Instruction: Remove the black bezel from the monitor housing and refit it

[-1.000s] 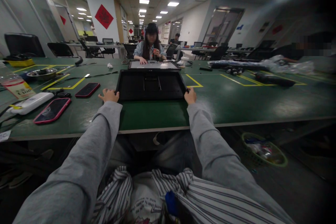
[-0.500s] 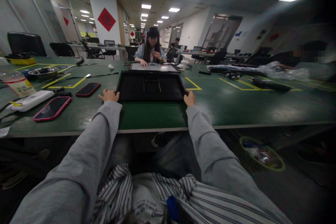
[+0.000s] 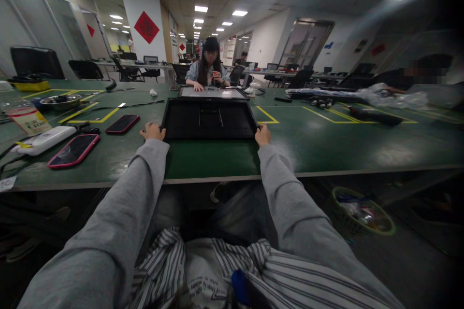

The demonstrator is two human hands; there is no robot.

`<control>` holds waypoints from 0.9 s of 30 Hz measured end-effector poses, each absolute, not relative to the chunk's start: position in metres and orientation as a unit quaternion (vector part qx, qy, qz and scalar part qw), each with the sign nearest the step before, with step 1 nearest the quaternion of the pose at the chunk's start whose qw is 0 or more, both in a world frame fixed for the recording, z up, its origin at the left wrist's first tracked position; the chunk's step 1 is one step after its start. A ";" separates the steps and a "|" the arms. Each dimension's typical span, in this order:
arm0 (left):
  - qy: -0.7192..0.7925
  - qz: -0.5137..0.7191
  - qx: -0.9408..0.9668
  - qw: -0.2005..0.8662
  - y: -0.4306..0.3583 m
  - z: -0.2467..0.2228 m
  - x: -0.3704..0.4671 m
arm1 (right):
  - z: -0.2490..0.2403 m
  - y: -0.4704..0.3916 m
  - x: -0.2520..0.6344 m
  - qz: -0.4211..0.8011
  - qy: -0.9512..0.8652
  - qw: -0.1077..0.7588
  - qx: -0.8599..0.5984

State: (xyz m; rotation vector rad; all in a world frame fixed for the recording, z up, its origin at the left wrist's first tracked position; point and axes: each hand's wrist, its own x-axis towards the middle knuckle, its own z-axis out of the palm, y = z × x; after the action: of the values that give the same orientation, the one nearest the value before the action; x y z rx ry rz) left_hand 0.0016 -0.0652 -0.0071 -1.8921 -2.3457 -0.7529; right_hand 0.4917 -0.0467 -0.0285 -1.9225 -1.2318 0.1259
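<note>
A black rectangular panel with a raised rim (image 3: 232, 131) lies on the green table (image 3: 213, 161) in front of me. My left hand (image 3: 153, 132) grips its left edge near the front corner, some fingers partly spread outward. At the opposite side, my right hand (image 3: 263, 135) has its fingers closed on the right edge. Just beyond the black panel is a grey flat panel (image 3: 213, 92), on which a person across the table rests one hand.
On the left are a pink-edged phone (image 3: 73, 150), a second phone (image 3: 123, 124), a white device (image 3: 49, 140), a bottle (image 3: 29, 118) and a metal bowl (image 3: 61, 101). A power tool (image 3: 375, 116) and plastic wrap (image 3: 398, 96) lie right. Below stands a basket (image 3: 362, 212).
The fingers of my left hand have drawn in slightly toward the panel's edge. The black panel and my right hand look nearly unchanged.
</note>
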 end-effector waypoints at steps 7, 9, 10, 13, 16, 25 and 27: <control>-0.735 -0.248 -0.632 -0.006 -0.059 -0.002 0.036 | -0.021 -0.066 0.505 0.017 -0.407 0.437 -0.802; -0.720 -0.240 -0.651 -0.019 -0.056 -0.001 0.061 | -0.017 -0.077 0.516 -0.034 -0.367 0.432 -0.823; -0.710 -0.241 -0.661 -0.028 -0.054 -0.001 0.077 | -0.015 -0.082 0.518 -0.068 -0.346 0.430 -0.831; -0.676 -0.259 -0.686 -0.077 -0.055 0.002 0.135 | -0.008 -0.088 0.503 -0.156 -0.353 0.428 -0.818; -0.620 -0.252 -0.722 -0.173 -0.053 0.009 0.183 | -0.006 -0.078 0.453 -0.142 -0.505 0.401 -0.751; -0.646 -0.345 -0.664 -0.150 -0.020 0.012 0.046 | -0.022 -0.052 0.354 -0.023 -0.664 0.267 -0.698; -0.689 -0.363 -0.620 -0.096 -0.022 0.005 0.003 | -0.025 -0.049 0.362 -0.028 -0.652 0.282 -0.703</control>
State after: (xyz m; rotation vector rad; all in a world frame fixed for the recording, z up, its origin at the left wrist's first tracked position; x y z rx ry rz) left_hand 0.0030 -0.0220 0.0054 -2.0761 -2.3085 -1.2156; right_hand 0.3615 -0.0491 -0.0250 -1.8847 -1.7465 -0.0761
